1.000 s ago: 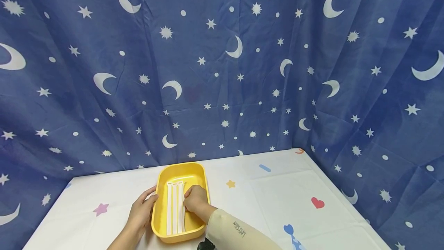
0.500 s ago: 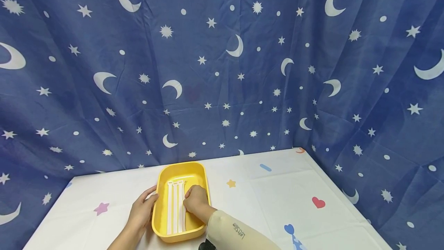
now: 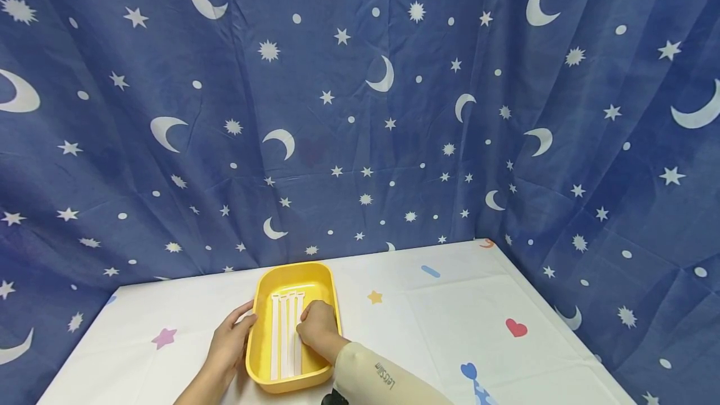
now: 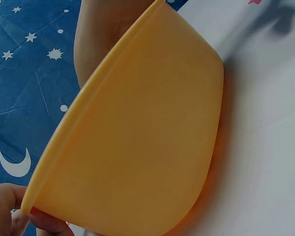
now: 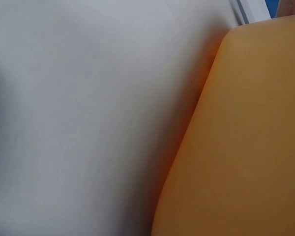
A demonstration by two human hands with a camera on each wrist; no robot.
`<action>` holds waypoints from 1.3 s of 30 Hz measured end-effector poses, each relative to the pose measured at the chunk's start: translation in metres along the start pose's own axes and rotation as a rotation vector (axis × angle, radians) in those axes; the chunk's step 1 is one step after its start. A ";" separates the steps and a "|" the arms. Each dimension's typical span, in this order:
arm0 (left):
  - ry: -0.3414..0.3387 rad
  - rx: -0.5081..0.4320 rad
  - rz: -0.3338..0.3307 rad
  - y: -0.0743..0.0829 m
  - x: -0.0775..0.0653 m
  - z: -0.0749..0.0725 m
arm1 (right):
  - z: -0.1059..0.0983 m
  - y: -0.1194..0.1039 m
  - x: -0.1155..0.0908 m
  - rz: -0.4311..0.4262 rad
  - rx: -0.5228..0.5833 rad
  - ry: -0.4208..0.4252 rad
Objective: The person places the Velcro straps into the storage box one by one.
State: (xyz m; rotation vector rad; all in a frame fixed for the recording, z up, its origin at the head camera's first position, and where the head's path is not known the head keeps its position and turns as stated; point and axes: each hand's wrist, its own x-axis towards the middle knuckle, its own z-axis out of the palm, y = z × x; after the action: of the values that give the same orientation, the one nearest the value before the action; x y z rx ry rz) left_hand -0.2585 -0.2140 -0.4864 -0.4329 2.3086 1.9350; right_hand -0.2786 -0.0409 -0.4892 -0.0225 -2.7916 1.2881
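A yellow tray [image 3: 289, 386] stands on the table with several flat white slotted straps [image 3: 275, 336] side by side inside it. My left hand [image 3: 227, 342] grips its left rim; in the left wrist view, the thumb and fingertips [image 4: 7, 199] pinch that rim from both sides. Inside the tray, my right hand [image 3: 319, 327] has its fingers curled down onto the rightmost strap [image 3: 300, 355], pinching it around mid-length. The right fingertips are partly hidden behind the hand. Outer tray wall [image 5: 246, 137] fills much of the right wrist view, which leaves the right fingers out.
A white printed cloth [image 3: 427, 324] covers the table. Behind and to the right hangs a blue curtain [image 3: 337, 142] with moons and stars. The tray's raised walls surround the right hand. A black item [image 3: 334, 397] sits at the right wrist.
The rightmost strap, turned partly on edge and close against its neighbour before, now lies flatter with its slotted end in line with the others. The left hand and tray have stayed in place.
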 end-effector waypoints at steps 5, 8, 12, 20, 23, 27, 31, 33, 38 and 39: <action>0.003 0.004 -0.006 0.000 -0.001 0.000 | 0.000 0.000 -0.001 0.001 -0.014 0.002; 0.002 0.005 -0.011 0.000 -0.001 0.000 | -0.002 0.000 -0.002 0.001 -0.007 -0.003; -0.003 0.016 -0.010 0.001 -0.002 0.000 | -0.005 -0.002 -0.002 -0.008 0.030 -0.012; 0.010 0.031 0.006 0.002 -0.003 -0.002 | -0.008 -0.012 -0.006 0.036 0.178 -0.077; 0.013 0.019 0.007 0.002 -0.002 -0.002 | -0.010 -0.016 -0.005 0.043 0.204 -0.084; 0.020 0.010 0.007 0.001 -0.002 -0.004 | -0.019 -0.020 -0.003 0.046 0.228 -0.112; 0.021 0.012 0.001 0.000 -0.001 -0.006 | -0.033 -0.024 -0.002 0.041 0.245 -0.160; 0.017 0.011 -0.002 0.000 -0.001 -0.007 | -0.041 -0.026 0.000 0.035 0.254 -0.177; 0.012 0.007 -0.009 -0.001 0.000 -0.008 | -0.061 -0.026 0.008 0.012 0.248 -0.189; 0.013 0.012 -0.009 -0.001 0.000 -0.008 | -0.066 -0.025 0.010 0.006 0.242 -0.187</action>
State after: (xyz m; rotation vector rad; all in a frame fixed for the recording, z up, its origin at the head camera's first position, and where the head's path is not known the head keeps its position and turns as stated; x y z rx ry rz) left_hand -0.2570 -0.2223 -0.4862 -0.4544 2.3210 1.9187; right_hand -0.2833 -0.0070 -0.4271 0.1075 -2.7606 1.7034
